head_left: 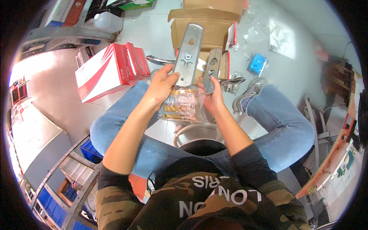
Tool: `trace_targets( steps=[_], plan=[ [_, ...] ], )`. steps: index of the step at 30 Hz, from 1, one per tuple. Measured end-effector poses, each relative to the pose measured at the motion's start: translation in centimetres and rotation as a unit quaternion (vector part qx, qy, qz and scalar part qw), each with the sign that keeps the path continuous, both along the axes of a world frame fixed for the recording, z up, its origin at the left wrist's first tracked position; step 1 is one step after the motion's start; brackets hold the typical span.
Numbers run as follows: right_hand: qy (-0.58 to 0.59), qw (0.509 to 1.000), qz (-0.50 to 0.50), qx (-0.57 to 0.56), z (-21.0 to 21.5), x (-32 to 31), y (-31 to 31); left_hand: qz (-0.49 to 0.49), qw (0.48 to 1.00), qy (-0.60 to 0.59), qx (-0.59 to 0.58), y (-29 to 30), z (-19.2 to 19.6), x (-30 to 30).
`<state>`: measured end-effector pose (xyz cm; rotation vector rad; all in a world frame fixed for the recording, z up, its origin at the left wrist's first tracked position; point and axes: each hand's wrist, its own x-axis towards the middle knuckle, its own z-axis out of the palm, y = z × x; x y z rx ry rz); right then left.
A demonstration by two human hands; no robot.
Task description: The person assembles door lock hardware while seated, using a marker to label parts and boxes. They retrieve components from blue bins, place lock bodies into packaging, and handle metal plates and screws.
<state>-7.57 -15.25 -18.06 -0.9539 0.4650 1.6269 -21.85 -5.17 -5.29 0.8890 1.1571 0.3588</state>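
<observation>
My left hand (163,85) grips the lower end of a long silver door handle plate (190,48), its back side with the spindle socket facing me. The dark lever (159,60) of that plate sticks out to the left. In my right hand (214,95) is a narrower, shorter door handle plate (213,63), with the thumb near its lower hole and its lever (234,80) pointing right. The two plates stand side by side, tilted away from me. Just below them, between my hands, lies a clear plastic bag (181,107) of brass-coloured parts; what supports it is hidden.
Ahead is an open cardboard box (203,26). Several red and white boxes (105,71) stand at left, near a white plastic jug (108,22). At right lie a blue packet (258,63) and clear plastic wrappers (251,28). A metal rack (82,195) stands at lower left.
</observation>
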Motion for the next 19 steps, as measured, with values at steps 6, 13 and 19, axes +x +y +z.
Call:
trace_targets(
  steps=[6,13,19],
  plan=[
    [-0.005,0.971,0.079,0.224,12.8,4.1,-2.8,0.023,0.991,-0.046,0.124,-4.1,3.4,1.0],
    [-0.138,0.931,0.144,0.304,19.2,3.3,-6.7,0.048,0.961,-0.027,0.272,-12.0,7.9,2.4],
    [-0.238,0.898,0.249,0.272,21.3,2.6,-9.9,-0.020,0.924,0.065,0.377,-15.9,9.9,0.9]
  ],
)
